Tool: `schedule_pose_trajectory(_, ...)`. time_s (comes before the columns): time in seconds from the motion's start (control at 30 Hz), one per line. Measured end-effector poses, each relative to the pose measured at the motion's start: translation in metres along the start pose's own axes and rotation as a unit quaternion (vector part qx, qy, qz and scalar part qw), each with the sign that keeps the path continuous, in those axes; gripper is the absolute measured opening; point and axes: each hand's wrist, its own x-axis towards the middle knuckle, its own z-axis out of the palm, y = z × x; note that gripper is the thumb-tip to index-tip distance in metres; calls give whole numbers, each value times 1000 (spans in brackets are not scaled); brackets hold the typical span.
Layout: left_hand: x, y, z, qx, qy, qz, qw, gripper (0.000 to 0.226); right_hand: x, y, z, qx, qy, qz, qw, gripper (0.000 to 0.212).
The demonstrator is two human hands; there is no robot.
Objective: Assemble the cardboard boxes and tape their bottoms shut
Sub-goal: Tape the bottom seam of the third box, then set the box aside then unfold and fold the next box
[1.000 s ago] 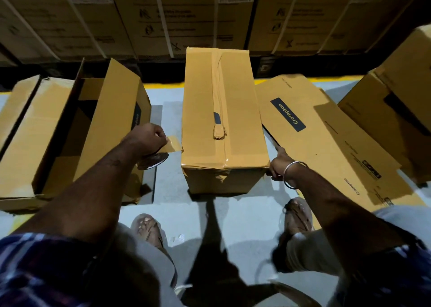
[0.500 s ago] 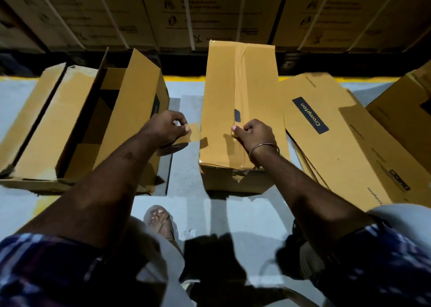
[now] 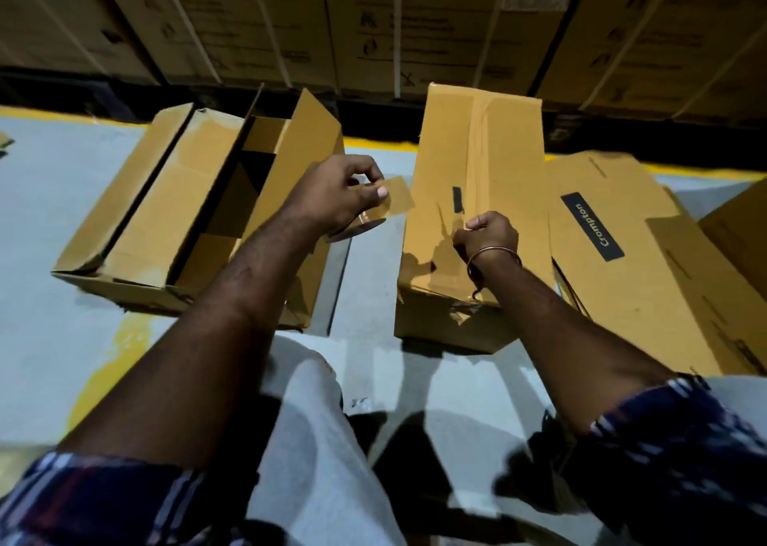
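Beside the taped box [image 3: 477, 213], flattened cartons [image 3: 647, 280], open box [image 3: 174, 205].

One camera only, worn on the person's head, looking forward and steeply down at the pale grey concrete floor [image 3: 62, 213]. It sits close: both forearms reach in from 6 o'clock toward the tan cardboard boxes [image 3: 477, 163] at 12, with the dark wall of stacked brown cartons [image 3: 373, 26] along the top edge.
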Motion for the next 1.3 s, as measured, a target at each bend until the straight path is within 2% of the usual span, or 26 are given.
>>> schedule_pose_trajectory(0.1, -37, 6, -32, -45, 15, 9, 999, 10, -28, -33, -5, 81, -42, -9, 996, 26)
schedule_pose_trajectory(0.2, -91, 1, -81, -69, 37, 24, 997, 12, -74, -90, -7, 144, -122, -89, 978, 30)
schedule_pose_trajectory(0.3, -161, -11, -126, -106, 66, 5, 992, 14, -143, -143, -2, 160, -223, -175, 946, 28)
schedule_pose_trajectory(0.43, -266, -42, -168, -136, 79, -99, 983, 20, -248, -171, 41, 99, -385, -189, 898, 30)
schedule_pose_trajectory(0.63, -403, -106, -210, -186, 153, -273, 932, 33, -383, -126, 129, -1, -521, -161, 838, 31)
schedule_pose_trajectory(0.77, -453, -143, -220, -184, 139, -320, 919, 34, -434, -97, 168, -82, -524, -159, 833, 23)
schedule_pose_trajectory(0.87, -476, -167, -221, -166, 113, -343, 918, 44, -466, -87, 191, -88, -518, -156, 836, 22)
schedule_pose_trajectory(1.07, -476, -208, -210, -132, 87, -373, 914, 18, -507, -48, 241, -121, -474, -189, 851, 22)
schedule_pose_trajectory(1.2, -453, -233, -205, -55, 55, -377, 923, 16, -509, -47, 237, -126, -465, -219, 848, 14)
schedule_pose_trajectory(1.3, -436, -241, -199, 14, 52, -398, 916, 21, -500, -58, 220, -153, -453, -285, 831, 26)
